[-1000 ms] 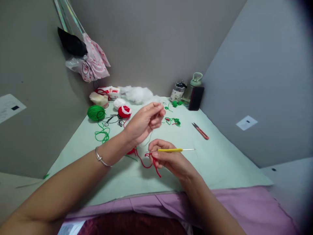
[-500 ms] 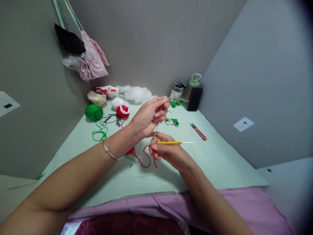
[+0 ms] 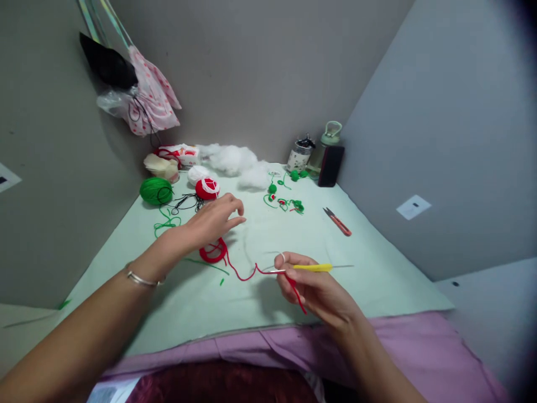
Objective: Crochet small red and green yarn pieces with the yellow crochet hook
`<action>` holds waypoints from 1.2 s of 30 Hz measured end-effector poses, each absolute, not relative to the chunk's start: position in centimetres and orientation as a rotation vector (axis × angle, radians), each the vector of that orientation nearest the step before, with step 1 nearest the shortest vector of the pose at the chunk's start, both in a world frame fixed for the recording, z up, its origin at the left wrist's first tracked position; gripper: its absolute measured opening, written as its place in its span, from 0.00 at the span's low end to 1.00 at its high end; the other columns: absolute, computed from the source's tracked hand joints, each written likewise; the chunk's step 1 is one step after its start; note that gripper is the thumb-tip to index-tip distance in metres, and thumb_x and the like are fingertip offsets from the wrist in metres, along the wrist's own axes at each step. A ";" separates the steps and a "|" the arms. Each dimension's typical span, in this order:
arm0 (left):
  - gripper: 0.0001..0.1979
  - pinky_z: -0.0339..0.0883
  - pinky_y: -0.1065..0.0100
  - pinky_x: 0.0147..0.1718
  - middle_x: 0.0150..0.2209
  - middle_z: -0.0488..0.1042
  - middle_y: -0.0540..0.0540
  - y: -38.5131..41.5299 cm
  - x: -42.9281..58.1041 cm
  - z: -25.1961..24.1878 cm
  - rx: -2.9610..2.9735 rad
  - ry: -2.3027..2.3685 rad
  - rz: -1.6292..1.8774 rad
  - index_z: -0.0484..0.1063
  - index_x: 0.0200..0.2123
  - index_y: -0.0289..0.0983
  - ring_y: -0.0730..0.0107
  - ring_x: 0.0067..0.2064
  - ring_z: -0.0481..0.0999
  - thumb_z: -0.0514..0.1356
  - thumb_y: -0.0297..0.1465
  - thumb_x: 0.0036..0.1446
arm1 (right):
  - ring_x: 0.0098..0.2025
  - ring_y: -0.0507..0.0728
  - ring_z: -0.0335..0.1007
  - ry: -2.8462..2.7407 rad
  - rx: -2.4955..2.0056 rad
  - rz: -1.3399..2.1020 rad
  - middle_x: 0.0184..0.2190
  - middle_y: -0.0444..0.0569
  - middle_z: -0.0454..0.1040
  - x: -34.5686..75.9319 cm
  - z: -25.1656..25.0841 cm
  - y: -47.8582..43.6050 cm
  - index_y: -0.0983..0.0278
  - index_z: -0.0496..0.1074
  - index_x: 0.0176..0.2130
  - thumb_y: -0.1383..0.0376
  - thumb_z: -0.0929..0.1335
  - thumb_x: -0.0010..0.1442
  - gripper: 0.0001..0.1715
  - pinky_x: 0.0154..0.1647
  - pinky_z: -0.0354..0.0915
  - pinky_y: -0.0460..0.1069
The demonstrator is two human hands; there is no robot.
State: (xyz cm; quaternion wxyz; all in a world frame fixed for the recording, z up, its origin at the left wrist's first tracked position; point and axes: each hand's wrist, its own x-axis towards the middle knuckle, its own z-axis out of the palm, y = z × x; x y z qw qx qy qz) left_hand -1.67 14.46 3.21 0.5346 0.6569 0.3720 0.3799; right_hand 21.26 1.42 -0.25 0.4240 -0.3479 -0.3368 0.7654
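Over pale cloth (image 3: 390,285), the right hand (image 3: 314,285) pinched hook (image 3: 315,268) and red yarn (image 3: 298,296) together, presumably for control, the left hand (image 3: 216,218) half-open, apparently holding nothing.

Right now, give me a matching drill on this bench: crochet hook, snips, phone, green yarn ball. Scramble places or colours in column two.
Column one
1. crochet hook
2. snips
3. phone
4. green yarn ball

Column two
A. standing upright in front of the bottle
B. toward the far left corner of the table
C. yellow handle, in the right hand's grip
D. orange handle, lying on the table's right part

Pairs: 1-C, 2-D, 3-A, 4-B
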 end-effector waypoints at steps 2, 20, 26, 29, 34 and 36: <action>0.14 0.78 0.62 0.39 0.43 0.76 0.45 12.8 -2.1 3.2 1.582 0.907 0.879 0.73 0.33 0.40 0.58 0.45 0.78 0.74 0.39 0.53 | 0.18 0.46 0.54 -0.823 -0.857 1.942 0.18 0.40 0.70 21.3 0.0 1.2 0.65 0.78 0.38 0.58 0.81 0.53 0.19 0.20 0.50 0.43; 0.17 0.47 0.43 0.75 0.57 0.83 0.37 4.4 1.3 0.6 2.098 0.584 1.240 0.78 0.29 0.41 0.48 0.71 0.70 0.57 0.31 0.72 | 0.16 0.44 0.59 -0.882 -0.749 1.966 0.23 0.43 0.78 20.4 0.2 -0.9 0.65 0.78 0.38 0.60 0.80 0.57 0.14 0.17 0.53 0.41; 0.09 0.51 0.42 0.74 0.61 0.81 0.39 3.5 1.4 0.1 1.862 0.749 1.293 0.85 0.40 0.41 0.47 0.73 0.67 0.63 0.29 0.68 | 0.20 0.45 0.64 -0.969 -0.801 1.890 0.24 0.43 0.78 19.7 0.2 -1.0 0.64 0.77 0.38 0.60 0.80 0.58 0.14 0.21 0.57 0.41; 0.06 0.68 0.50 0.65 0.54 0.84 0.41 2.8 2.1 0.4 1.272 0.723 1.162 0.87 0.38 0.42 0.50 0.65 0.76 0.68 0.35 0.65 | 0.23 0.46 0.69 -1.004 -0.875 1.806 0.27 0.42 0.78 19.2 0.0 -1.5 0.62 0.77 0.40 0.60 0.80 0.59 0.14 0.25 0.63 0.41; 0.07 0.75 0.61 0.56 0.39 0.85 0.49 3.2 2.1 0.5 0.705 0.687 1.247 0.86 0.32 0.41 0.66 0.45 0.83 0.76 0.37 0.55 | 0.26 0.47 0.72 -0.994 -0.932 1.594 0.29 0.40 0.78 19.2 0.1 -2.3 0.60 0.76 0.41 0.62 0.80 0.59 0.14 0.28 0.67 0.41; 0.07 0.76 0.67 0.50 0.37 0.83 0.51 3.4 2.1 0.2 0.696 0.719 1.291 0.86 0.32 0.42 0.71 0.40 0.81 0.78 0.35 0.52 | 0.25 0.47 0.71 -1.009 -0.933 1.497 0.28 0.41 0.79 19.2 0.2 -2.5 0.60 0.76 0.38 0.61 0.80 0.60 0.12 0.27 0.66 0.41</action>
